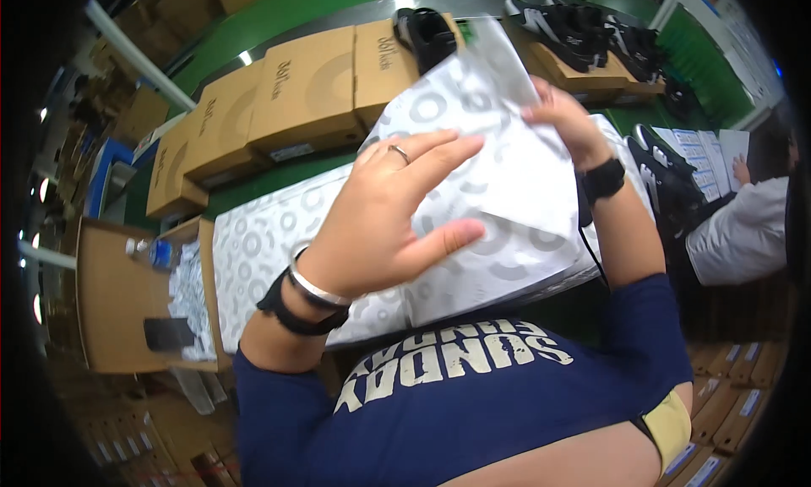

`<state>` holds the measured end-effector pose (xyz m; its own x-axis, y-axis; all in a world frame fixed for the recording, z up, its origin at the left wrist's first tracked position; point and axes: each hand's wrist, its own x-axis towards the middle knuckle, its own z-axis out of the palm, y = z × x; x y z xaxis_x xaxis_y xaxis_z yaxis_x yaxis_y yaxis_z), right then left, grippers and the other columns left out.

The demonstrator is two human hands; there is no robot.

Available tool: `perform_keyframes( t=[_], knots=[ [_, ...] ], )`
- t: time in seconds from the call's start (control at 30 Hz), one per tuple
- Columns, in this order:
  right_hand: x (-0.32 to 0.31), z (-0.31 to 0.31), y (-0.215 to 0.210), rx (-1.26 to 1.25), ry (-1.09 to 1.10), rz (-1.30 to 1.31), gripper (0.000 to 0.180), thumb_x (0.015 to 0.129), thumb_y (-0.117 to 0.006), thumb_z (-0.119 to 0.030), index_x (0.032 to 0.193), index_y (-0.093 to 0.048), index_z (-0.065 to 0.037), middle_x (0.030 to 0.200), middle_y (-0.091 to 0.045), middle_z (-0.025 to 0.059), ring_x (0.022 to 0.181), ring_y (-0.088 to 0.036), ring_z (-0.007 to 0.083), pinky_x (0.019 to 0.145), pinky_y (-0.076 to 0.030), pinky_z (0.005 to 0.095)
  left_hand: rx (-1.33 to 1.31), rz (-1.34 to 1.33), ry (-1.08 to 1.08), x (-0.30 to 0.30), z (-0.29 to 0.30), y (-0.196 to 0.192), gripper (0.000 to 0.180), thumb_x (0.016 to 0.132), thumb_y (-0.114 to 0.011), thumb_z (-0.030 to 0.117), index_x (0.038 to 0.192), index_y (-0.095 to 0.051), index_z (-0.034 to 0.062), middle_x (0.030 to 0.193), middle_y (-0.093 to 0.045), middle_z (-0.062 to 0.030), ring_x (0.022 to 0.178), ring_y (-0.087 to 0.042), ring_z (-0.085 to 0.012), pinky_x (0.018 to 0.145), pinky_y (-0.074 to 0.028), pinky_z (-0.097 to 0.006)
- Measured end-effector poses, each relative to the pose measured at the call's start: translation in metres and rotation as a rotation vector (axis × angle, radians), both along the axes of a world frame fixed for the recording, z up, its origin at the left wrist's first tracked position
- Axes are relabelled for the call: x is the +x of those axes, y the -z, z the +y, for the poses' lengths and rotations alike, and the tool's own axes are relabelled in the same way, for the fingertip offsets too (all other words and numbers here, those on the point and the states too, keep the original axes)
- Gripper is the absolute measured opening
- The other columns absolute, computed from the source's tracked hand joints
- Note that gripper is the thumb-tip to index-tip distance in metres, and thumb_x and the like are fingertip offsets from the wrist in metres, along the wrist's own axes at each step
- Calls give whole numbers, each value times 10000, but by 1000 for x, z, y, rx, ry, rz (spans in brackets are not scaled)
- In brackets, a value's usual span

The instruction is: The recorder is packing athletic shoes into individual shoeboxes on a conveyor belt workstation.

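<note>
Fingers (439, 149) of both hands pinch patterned tissue paper (498, 183) before shoe boxes (308, 90).

Four brown shoeboxes (279, 107) at eleven o'clock, one water bottle (150, 252) at nine, one dark phone (169, 333) at eight

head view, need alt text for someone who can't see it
Two bare hands, left hand and right hand, hold up a sheet of white tissue paper with grey rings, above a stack of the same paper. Behind lie tan shoe boxes and black sneakers.
</note>
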<state>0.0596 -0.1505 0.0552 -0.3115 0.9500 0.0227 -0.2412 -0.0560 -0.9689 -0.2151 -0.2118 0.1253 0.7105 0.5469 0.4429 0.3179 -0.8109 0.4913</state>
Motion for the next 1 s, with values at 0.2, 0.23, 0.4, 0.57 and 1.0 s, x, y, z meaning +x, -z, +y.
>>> perform_keyframes(
  t=[0.2, 0.23, 0.4, 0.57, 1.0],
  knots=[
    [51, 34, 77, -8, 486, -391, 639, 741, -563, -81, 1307, -274, -3, 916, -577, 141, 788, -573, 181, 644, -469, 273, 74, 783, -89, 44, 30, 78, 532, 709, -577, 487, 1171, -527, 228, 1319, -362, -176, 1235, -243, -438, 996, -152, -561],
    [42, 59, 69, 179, 505, -466, 644, 743, -574, -114, 1308, -280, -12, 934, -573, 161, 857, -583, 232, 698, -472, 292, 77, 789, -57, 46, 31, 80, 556, 694, -571, 514, 1177, -524, 243, 1336, -343, -165, 1251, -195, -448, 1008, -133, -552],
    [-31, 182, 87, 660, 775, -933, 567, 646, -724, -223, 1131, -517, -16, 1055, -544, 182, 968, -535, 269, 823, -426, 336, 55, 775, 24, 51, 38, 91, 547, 701, -540, 532, 1183, -517, 273, 1343, -339, -152, 1266, -160, -440, 1003, -94, -577],
    [-37, 169, 21, 250, 378, -247, 307, 691, -682, -132, 934, -562, 13, 863, -609, 83, 795, -583, 186, 780, -455, 297, 39, 759, 36, 47, 35, 96, 542, 700, -537, 526, 1182, -518, 278, 1342, -342, -146, 1261, -179, -439, 999, -106, -580],
    [-12, -146, 14, 885, 105, -1212, 74, 644, -618, -45, 690, -583, -90, 968, -581, 99, 921, -545, 267, 829, -406, 380, 67, 712, 39, 43, 48, 96, 831, 632, -596, 507, 1272, -375, 24, 1331, -356, -146, 1266, -227, -377, 1023, -100, -528]
  ],
)
